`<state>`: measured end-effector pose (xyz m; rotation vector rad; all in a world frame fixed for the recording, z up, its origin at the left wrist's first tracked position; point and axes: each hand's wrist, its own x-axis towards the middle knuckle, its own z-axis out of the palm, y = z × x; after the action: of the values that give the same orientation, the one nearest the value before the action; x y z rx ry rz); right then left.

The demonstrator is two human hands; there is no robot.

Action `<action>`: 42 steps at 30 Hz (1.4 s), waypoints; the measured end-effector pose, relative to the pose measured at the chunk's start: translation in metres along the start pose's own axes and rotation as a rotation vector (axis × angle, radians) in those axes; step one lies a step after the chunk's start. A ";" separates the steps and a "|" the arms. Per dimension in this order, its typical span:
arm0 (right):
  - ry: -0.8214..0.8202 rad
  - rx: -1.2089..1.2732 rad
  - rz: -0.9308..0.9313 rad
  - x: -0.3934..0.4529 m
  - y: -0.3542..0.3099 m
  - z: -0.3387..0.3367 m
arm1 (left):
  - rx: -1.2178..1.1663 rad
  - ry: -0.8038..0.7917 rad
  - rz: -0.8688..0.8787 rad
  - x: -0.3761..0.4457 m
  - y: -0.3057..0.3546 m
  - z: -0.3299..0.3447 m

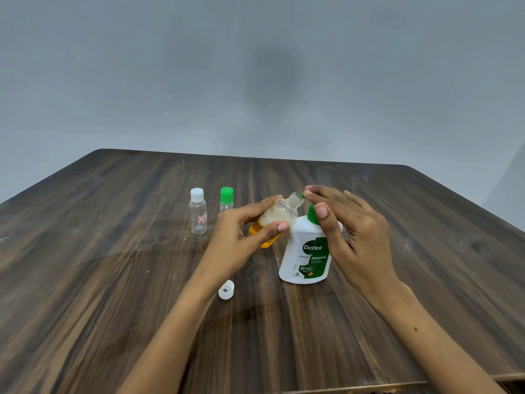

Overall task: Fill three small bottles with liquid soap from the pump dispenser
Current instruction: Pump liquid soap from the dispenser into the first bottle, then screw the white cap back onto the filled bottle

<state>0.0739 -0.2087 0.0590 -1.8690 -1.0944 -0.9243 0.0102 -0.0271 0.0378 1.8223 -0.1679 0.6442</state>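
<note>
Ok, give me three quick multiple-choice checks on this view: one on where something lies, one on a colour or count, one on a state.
1. Where does the loose white cap lie?
A. On the table, near the left forearm
B. On the dispenser
C. Beside the far capped bottles

2. How many small bottles stand capped on the table?
A. One
B. Two
C. Three

3. What is the state of the bottle in the left hand?
A. Capped and empty
B. Uncapped, tilted, partly filled with orange soap
C. Uncapped, upright and full

Answers:
1 A: the cap rests on bare wood beside the forearm.
2 B: the white-capped bottle and the green-capped bottle stand at the back.
3 B: the held bottle shows an open neck leaning towards the Dettol dispenser, under the right hand.
</note>
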 end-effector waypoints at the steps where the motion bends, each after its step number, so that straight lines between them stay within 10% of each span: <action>1: 0.001 0.000 -0.001 0.001 0.000 0.000 | 0.001 0.000 -0.001 0.000 0.000 0.000; 28: 0.048 0.001 -0.286 -0.013 -0.036 0.015 | -0.079 0.132 -0.101 -0.013 -0.004 -0.035; 42: -0.481 0.078 -0.030 -0.047 -0.052 0.073 | 0.000 0.346 -0.219 -0.086 -0.027 -0.061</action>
<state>0.0247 -0.1437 -0.0007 -2.0684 -1.4199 -0.4430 -0.0711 0.0209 -0.0157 1.6708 0.2584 0.7892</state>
